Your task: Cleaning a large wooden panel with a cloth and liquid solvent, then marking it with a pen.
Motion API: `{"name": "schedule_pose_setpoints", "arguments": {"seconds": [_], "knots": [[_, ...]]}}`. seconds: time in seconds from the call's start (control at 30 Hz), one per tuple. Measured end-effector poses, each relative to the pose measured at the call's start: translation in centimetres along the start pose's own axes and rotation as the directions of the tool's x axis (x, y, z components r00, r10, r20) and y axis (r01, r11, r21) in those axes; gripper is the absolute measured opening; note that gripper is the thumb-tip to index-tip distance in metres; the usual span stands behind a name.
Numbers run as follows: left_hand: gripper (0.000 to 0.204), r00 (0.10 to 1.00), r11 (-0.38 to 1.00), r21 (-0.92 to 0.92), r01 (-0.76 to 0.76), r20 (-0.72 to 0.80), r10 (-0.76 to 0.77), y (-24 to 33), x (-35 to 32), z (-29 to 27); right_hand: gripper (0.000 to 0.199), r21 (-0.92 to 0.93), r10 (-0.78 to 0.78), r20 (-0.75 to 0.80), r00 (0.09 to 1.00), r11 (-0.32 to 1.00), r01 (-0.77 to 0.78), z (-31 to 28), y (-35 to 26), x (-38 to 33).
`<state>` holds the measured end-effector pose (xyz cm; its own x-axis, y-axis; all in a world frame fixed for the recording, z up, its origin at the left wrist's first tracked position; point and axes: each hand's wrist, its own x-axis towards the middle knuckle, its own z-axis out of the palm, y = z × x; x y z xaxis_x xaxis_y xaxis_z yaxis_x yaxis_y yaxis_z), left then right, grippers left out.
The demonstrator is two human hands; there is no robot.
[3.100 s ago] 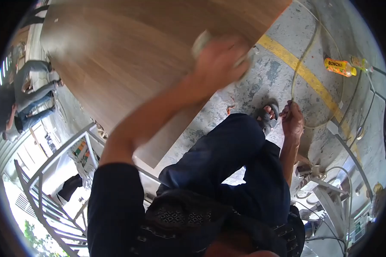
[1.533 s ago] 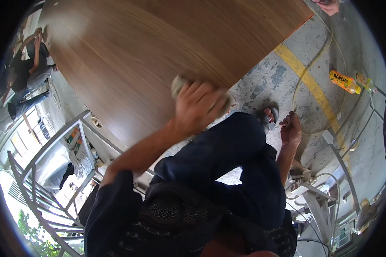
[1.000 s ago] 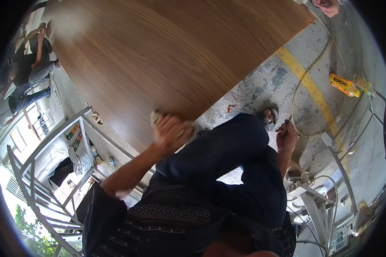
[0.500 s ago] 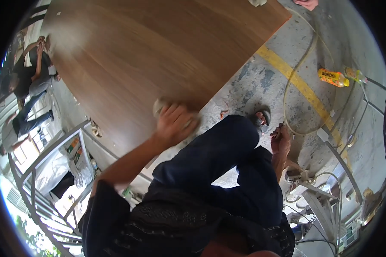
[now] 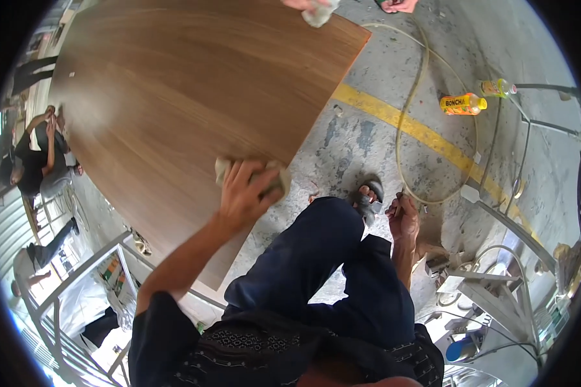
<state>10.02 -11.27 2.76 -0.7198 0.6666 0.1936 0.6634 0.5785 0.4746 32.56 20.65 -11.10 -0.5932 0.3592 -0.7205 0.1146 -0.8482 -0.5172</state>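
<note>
My left hand [image 5: 242, 197] presses a crumpled beige cloth [image 5: 279, 183] onto the near right edge of a wide brown wood-grain panel [image 5: 193, 84]. The fingers lie over the cloth, and its folds show on both sides of them. My right hand [image 5: 404, 219] is off the panel, low on the right beside my knee and sandal. Its fingers are curled together, and what they hold, if anything, is too small to make out. Across the panel's far edge, another person's hand [image 5: 303, 4] has a whitish cloth [image 5: 320, 14] on the surface.
A pale hose [image 5: 401, 142] loops on the concrete floor across a yellow line [image 5: 394, 115]. An orange-and-yellow bottle [image 5: 459, 104] and a clear greenish bottle [image 5: 496, 88] lie at right. A metal frame [image 5: 84, 264] stands at left. Other people [image 5: 32, 155] are farther left.
The view has shifted, so the floor things appear further left. My left hand and its cloth have slid on the panel's near edge. The other person's hand with cloth shows more fully.
</note>
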Motion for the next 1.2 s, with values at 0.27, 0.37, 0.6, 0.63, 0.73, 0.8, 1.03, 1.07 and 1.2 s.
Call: {"name": "schedule_pose_setpoints", "arguments": {"seconds": [0.27, 0.37, 0.6, 0.63, 0.73, 0.8, 1.03, 1.07, 1.2], "knots": [[0.014, 0.945, 0.967, 0.092, -0.238, -0.207, 0.252, -1.9, 17.9, 7.1, 0.017, 0.024, -0.023, 0.029, 0.999, 0.999, 0.023, 1.9, 0.5, 1.4], [0.016, 0.940, 0.959, -0.007, -0.282, -0.205, 0.274, -2.0, 20.3, 7.5, 0.018, 0.048, -0.018, 0.078, 0.997, 0.999, 0.015, 2.3, 0.4, 1.8], [0.015, 0.985, 0.991, -0.063, -0.120, -0.136, 0.111, -0.3, 5.8, 3.9, 0.018, 0.048, 0.004, -0.012, 1.000, 0.999, -0.004, -0.3, 0.4, 0.6], [0.014, 0.981, 0.992, -0.050, -0.119, -0.158, 0.109, -0.2, 7.5, 4.4, 0.017, 0.048, 0.012, -0.040, 0.999, 0.999, -0.010, 0.2, 0.5, 0.6], [0.011, 0.948, 0.984, 0.051, -0.169, -0.266, 0.177, -1.5, 18.3, 7.7, 0.017, 0.044, 0.017, 0.004, 1.000, 0.999, -0.018, 2.2, 1.1, 1.8], [0.011, 0.941, 0.981, 0.103, -0.163, -0.281, 0.186, -0.9, 20.0, 8.6, 0.019, 0.002, -0.013, 0.060, 0.998, 1.000, 0.013, 1.6, 0.8, 2.2], [0.006, 0.966, 0.983, -0.016, -0.183, -0.186, 0.177, -0.3, 12.3, 6.1, 0.017, 0.058, -0.024, -0.025, 0.999, 0.998, 0.025, 1.5, -0.2, 1.4], [0.006, 0.970, 0.986, -0.016, -0.166, -0.184, 0.160, -0.6, 15.0, 6.9, 0.017, 0.058, -0.019, -0.014, 1.000, 0.998, 0.019, 1.8, 0.1, 1.7], [0.005, 0.952, 0.976, 0.095, -0.197, -0.219, 0.214, -1.2, 22.0, 8.2, 0.017, 0.059, -0.027, 0.045, 0.999, 0.998, 0.024, 3.0, 1.1, 2.6]]}}
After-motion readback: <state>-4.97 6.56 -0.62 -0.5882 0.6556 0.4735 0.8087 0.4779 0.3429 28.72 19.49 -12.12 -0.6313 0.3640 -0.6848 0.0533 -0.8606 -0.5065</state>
